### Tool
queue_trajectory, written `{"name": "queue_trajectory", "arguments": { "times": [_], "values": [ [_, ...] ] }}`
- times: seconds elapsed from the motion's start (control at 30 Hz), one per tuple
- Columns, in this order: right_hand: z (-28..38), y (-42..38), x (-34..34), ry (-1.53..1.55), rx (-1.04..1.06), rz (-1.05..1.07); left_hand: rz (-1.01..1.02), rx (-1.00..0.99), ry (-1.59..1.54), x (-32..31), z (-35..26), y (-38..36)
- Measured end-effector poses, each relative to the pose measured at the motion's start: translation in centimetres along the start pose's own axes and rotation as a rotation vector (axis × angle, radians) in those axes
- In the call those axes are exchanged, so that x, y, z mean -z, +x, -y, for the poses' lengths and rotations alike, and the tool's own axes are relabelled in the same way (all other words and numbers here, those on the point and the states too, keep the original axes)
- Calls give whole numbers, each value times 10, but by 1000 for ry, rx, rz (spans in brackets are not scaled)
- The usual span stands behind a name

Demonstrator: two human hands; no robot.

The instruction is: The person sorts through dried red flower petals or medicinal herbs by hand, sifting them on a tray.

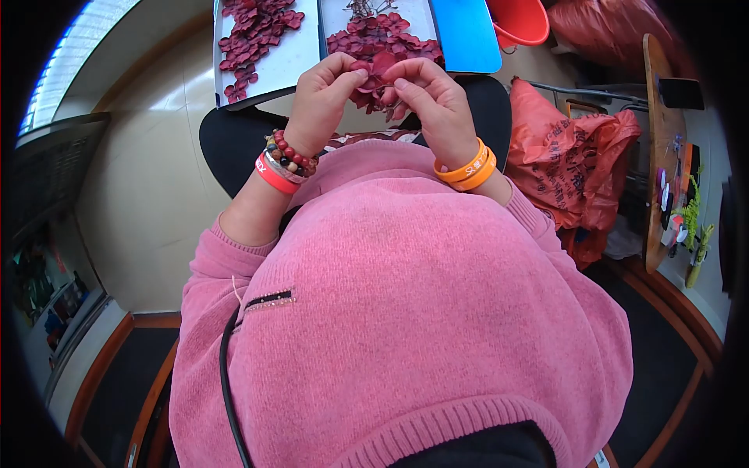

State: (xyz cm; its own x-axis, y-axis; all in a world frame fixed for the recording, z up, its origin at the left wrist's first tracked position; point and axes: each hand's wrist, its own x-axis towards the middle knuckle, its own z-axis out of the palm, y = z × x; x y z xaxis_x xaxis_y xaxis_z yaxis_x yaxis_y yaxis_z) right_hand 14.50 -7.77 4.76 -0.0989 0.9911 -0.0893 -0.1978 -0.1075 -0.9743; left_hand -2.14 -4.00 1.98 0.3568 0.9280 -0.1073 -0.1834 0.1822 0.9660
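Observation:
In the head view, my left hand (320, 101) pinches the edge of a dark red artificial flower (380, 64) between thumb and fingers. My right hand (441, 109) is closed on the same flower from the other side, thumb against index finger. More red petals hang just below the fingertips. Beyond the hands, a heap of similar red flowers (376, 37) lies in a white tray, with thin dark stems at its far end. Left of it, another white tray (300, 58) holds a strip of red flower pieces (253, 39).
A blue panel (468, 35) borders the trays on the right, with a red bucket (521, 19) past it. Red plastic bags (573, 148) bulge on the floor at right, beside a wooden board (655, 93). Tiled floor (140, 187) stretches to the left.

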Motion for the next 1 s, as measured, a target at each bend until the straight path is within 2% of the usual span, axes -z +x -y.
{"name": "queue_trajectory", "arguments": {
  "times": [0.13, 0.23, 0.33, 0.43, 0.47, 0.57, 0.7, 1.0],
  "values": [
    [-2, 0, -1, 23, -15, 3, 14, 63, -23, 6, 2, 2],
    [-2, -1, -2, 41, -44, -17, -48, 103, -56, 10, 7, 5],
    [-5, -1, 0, 83, -79, -47, -257, -132, 37, 0, 4, 2],
    [-7, 1, 4, 219, -160, -64, -314, -569, 396, 0, 0, -10],
    [-7, 1, 6, 279, -193, -68, -225, -730, 505, 0, -5, -12],
    [-7, 1, 5, 304, -182, -60, -115, -725, 714, -7, -12, -26],
    [-7, 0, 1, 314, -157, -59, -111, -662, 830, -9, -3, -22],
    [-2, -4, 3, 174, -62, -62, -110, -593, 729, -12, 0, -22]
  ]
}}
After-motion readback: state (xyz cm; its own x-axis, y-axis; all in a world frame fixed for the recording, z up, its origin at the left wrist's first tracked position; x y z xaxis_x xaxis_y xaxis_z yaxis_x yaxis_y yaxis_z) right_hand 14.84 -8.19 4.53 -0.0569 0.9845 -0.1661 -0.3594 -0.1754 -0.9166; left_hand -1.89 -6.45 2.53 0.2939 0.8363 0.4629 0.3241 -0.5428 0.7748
